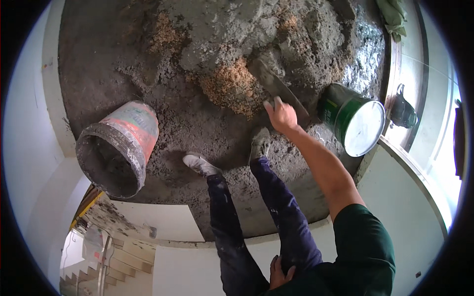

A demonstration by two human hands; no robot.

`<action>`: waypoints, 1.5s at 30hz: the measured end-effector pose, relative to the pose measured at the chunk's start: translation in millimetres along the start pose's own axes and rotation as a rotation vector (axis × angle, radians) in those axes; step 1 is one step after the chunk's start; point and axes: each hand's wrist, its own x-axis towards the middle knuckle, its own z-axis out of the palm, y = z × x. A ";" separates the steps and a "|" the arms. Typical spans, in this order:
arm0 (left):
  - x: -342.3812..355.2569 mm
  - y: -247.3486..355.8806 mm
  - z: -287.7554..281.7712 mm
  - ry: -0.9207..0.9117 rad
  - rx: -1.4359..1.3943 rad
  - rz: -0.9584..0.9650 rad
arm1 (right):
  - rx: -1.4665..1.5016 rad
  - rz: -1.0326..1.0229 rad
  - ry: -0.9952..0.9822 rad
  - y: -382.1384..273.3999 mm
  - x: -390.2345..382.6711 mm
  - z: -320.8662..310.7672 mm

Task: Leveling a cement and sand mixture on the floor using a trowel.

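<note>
My right hand [281,113] grips a long, flat metal trowel [296,103], whose far end lies in a mound of grey mortar [237,24] beside a heap of orange gravelly grit [222,86]. Just right of the trowel, a green metal drum with a pale lid [364,128] is on the gritty floor. My left hand [279,271] rests low on my thigh, its fingers loosely bent and apart, holding nothing that I can see.
A mortar-crusted bucket [128,133] lies tipped at the left. A white board [168,222] is near the lower left, with stairs [123,261] beyond. A dark bag [402,108] and green cloth [392,17] sit by the right-hand ledge and glazing. My two shoes stand on the floor.
</note>
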 end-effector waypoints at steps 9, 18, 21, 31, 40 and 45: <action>236.7 189.0 -196.3 0.075 0.323 0.889 | -0.048 -0.227 -0.023 -120.9 171.1 13.4; 298.5 223.2 -232.3 0.035 0.802 1.328 | -0.281 -0.459 0.143 -110.5 127.3 -40.9; 316.2 234.0 -231.6 0.075 0.883 1.496 | -0.016 -0.333 0.521 -141.5 165.9 -76.6; 349.8 231.8 -256.3 0.070 1.025 1.508 | -0.589 -0.531 -0.152 -116.8 112.7 2.8; 350.0 241.0 -253.2 0.131 1.001 1.570 | -0.101 -0.376 0.406 -217.5 252.4 -52.0; 360.6 229.6 -279.2 0.214 0.982 1.515 | -0.376 -0.452 -0.109 -161.6 202.5 20.6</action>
